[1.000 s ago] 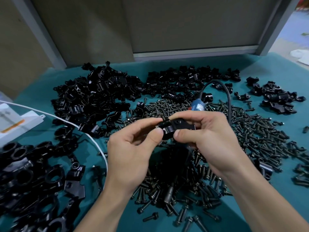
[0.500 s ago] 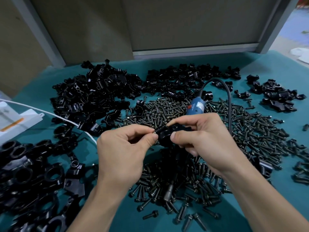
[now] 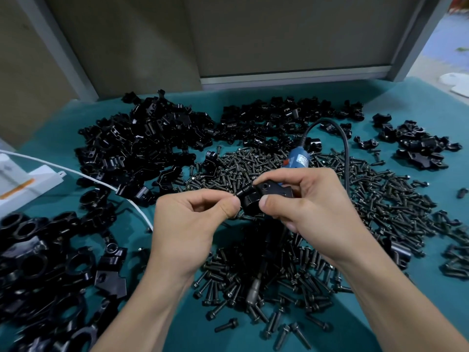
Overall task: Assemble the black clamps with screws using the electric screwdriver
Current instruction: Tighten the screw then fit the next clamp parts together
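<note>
Head view, frame centre: right hand [image 3: 314, 212] fingers pinch one black clamp [image 3: 265, 195]; left hand [image 3: 187, 224] fingers pinch one screw [image 3: 241, 193], mostly hidden, at clamp's left edge. Electric screwdriver [image 3: 298, 160] mostly behind right hand. Loose screws [image 3: 385, 199] on worktop [image 3: 200, 329] uncountable.

– How is the light?
– Dim and soft, from above; left hand [image 3: 187, 224] and right hand [image 3: 312, 207] throw a dark shadow over the screws [image 3: 279, 270] below.
– Sharp?
– Mid-frame, yes. The clamps [image 3: 38, 262] at lower left smear, and the wall post [image 3: 58, 47] slants from lens distortion.
</note>
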Demonstrator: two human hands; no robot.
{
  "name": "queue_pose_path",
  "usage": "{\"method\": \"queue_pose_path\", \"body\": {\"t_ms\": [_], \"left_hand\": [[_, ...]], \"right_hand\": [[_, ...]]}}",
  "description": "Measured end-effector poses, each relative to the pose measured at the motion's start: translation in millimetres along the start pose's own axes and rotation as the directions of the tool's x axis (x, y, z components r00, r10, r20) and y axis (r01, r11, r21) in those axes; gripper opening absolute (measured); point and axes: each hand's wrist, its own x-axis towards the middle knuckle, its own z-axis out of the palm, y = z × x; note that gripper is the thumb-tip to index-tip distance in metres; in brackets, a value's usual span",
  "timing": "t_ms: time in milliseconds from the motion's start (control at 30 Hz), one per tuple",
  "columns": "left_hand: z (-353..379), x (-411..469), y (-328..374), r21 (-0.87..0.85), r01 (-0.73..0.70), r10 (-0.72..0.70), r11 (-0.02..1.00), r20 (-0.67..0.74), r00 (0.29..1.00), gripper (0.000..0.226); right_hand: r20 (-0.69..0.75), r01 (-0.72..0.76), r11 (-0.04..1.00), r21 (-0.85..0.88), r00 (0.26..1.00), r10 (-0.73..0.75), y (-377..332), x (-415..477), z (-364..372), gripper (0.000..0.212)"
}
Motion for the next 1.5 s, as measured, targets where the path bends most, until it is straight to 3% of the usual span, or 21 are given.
{"method": "queue_pose_path", "body": {"t_ms": [133, 300, 433, 567, 767, 867, 900, 933, 1000, 1067, 1133, 1233, 1367, 1500], "left_hand": [[-2.3, -0.3, -0.5, 0.034, -0.020, 0.021, 0.999, -0.029, 0.999, 0.030], [-2.9, -4.9, 0.5, 0.325, -0.157, 0.190, 0.932, -0.070, 0.979, 0.036], [-2.3, -2.2, 0.7, 0.271, -0.055, 0.058, 0.961, -0.005, 0.998, 0.036], [-3.2, -0.8, 1.2, 0.277, 0.005, -0.013, 0.961, 0.028, 1.000, 0.034], [-6.1, -7.7, -1.4, 0.458, -0.221, 0.259, 0.861, -0.019, 0.966, 0.036], [-4.7, -11.4, -7.0, 0.619, -0.496, 0.577, 0.609, 0.083, 0.812, 0.018], [-4.5, -10.6, -9.1, 0.631, -0.510, 0.603, 0.584, 0.084, 0.794, 0.015], [-4.0, -9.7, -8.4, 0.611, -0.443, 0.538, 0.656, 0.033, 0.842, 0.017], [-2.0, -7.0, -5.8, 0.468, -0.191, 0.238, 0.863, -0.042, 0.970, 0.027], [-0.8, -2.4, -6.2, 0.315, -0.024, 0.024, 0.949, 0.003, 1.000, 0.023], [-0.8, 0.5, -4.7, 0.172, 0.076, -0.080, 0.982, 0.015, 0.997, 0.021], [-0.9, 0.8, -1.6, 0.036, 0.120, -0.120, 0.992, 0.021, 0.992, 0.016], [-1.3, -0.3, -0.5, 0.080, -0.009, 0.013, 0.997, -0.042, 0.999, 0.030], [-0.4, -1.3, 1.8, 0.011, 0.063, -0.063, 0.998, -0.017, 0.998, 0.013]], "right_hand": [[0.043, 0.021, 0.999, -0.042, 0.999, -0.019, 1.2, 0.6, 0.2, 0.022], [0.095, -0.022, 1.000, 0.002, 0.995, 0.022, 2.9, 2.3, -3.9, 0.021], [0.061, -0.021, 0.999, -0.034, 0.998, 0.023, 4.3, 2.2, -4.5, 0.020], [0.023, 0.024, 0.977, -0.210, 1.000, -0.020, 4.6, 0.9, -2.6, 0.016], [0.090, 0.052, 0.963, -0.265, 0.996, -0.029, 2.5, -0.7, -2.6, 0.003], [0.088, 0.024, 0.965, -0.260, 0.996, -0.001, 2.9, -0.5, -2.9, 0.005], [0.076, 0.017, 0.968, -0.250, 0.997, 0.002, 3.0, 0.0, -3.2, 0.005], [0.061, 0.015, 0.970, -0.243, 0.998, 0.000, 3.1, 0.9, -3.8, 0.004], [0.027, 0.018, 0.975, -0.222, 1.000, -0.013, 4.6, 2.4, -6.2, 0.003], [0.009, 0.025, 0.980, -0.195, 1.000, -0.024, 6.4, 2.9, -7.7, 0.006], [0.009, 0.036, 0.982, -0.187, 0.999, -0.035, 7.5, 2.3, -7.1, 0.007], [0.025, 0.050, 0.986, -0.159, 0.999, -0.047, 7.7, 1.0, -4.4, 0.009], [0.039, 0.038, 0.997, -0.072, 0.999, -0.035, 8.0, 1.6, -2.3, 0.013], [0.012, 0.029, 0.999, -0.016, 1.000, -0.029, 8.2, 2.3, -2.7, 0.019]]}}
